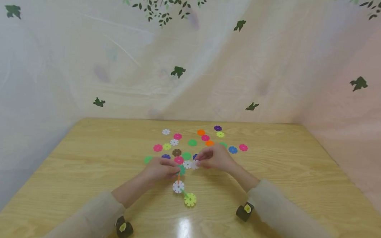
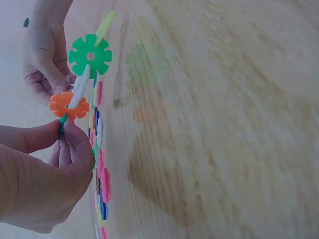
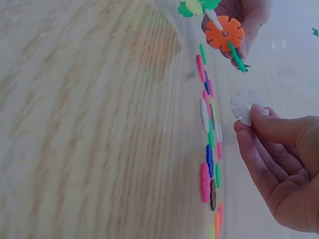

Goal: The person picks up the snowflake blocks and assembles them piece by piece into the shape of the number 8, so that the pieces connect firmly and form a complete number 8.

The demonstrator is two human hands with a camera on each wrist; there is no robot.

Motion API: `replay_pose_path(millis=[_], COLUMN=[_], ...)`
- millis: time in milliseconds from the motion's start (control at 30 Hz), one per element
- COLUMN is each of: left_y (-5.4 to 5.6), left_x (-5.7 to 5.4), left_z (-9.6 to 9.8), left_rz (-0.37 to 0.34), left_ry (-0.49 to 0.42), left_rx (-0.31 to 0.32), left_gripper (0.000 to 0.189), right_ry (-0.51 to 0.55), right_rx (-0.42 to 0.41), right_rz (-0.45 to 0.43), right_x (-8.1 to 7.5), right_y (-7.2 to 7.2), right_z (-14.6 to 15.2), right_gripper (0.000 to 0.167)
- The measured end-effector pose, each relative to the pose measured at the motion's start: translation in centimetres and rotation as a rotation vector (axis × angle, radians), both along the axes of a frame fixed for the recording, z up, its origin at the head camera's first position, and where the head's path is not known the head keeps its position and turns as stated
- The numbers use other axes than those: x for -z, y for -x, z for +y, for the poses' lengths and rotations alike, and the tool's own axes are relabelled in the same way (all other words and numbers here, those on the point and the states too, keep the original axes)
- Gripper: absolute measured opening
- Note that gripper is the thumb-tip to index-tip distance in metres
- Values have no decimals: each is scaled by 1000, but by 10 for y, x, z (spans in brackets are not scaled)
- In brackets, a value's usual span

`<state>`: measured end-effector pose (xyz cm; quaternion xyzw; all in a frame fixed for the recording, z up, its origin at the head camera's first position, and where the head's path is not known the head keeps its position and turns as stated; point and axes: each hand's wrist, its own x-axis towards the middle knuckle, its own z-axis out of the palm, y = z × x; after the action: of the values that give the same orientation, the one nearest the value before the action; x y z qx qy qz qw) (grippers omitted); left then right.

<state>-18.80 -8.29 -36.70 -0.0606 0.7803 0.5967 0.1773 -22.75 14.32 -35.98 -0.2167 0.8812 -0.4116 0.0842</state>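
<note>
My left hand [image 1: 162, 169] pinches the teal-green notched disc [image 2: 62, 126] that ends a chain of slotted flower-shaped discs. From it hang an orange disc [image 2: 69, 106], a white disc [image 1: 178, 186], a green disc [image 2: 90, 56] and a yellow disc [image 1: 190, 200], each slotted crosswise into its neighbour. My right hand [image 1: 219, 157] holds a loose white disc [image 3: 243, 106] between thumb and fingers. That disc is a short way from the teal-green one, apart from it. Both hands are raised above the table.
Several loose discs lie flat on the wooden table [image 1: 77, 185] beyond the hands, among them a brown disc [image 1: 177, 152], a blue disc [image 1: 232, 150] and a pink disc [image 1: 243, 147]. A printed cloth [image 1: 142, 59] hangs behind the table.
</note>
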Motion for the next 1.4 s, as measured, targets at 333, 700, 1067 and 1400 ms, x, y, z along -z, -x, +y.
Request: replay_pose_path(millis=[333, 700, 1067, 1400], left_y=[-1, -2, -6, -6], left_x=[-1, -1, 1, -4], left_z=[-1, -2, -1, 1], left_rz=[-1, -5, 53, 7], left_ry=[-37, -35, 9, -34], left_rx=[1, 8, -19, 16], left_gripper=[22, 22, 19, 23], right_ry=[82, 70, 138, 130], right_rx=[-21, -40, -106, -126], right_rz=[17, 66, 144, 151], right_x=[-3, 2, -1, 1], right_y=[-2, -5, -13, -4], right_z=[-15, -24, -32, -27], right_gripper=[13, 7, 4, 6])
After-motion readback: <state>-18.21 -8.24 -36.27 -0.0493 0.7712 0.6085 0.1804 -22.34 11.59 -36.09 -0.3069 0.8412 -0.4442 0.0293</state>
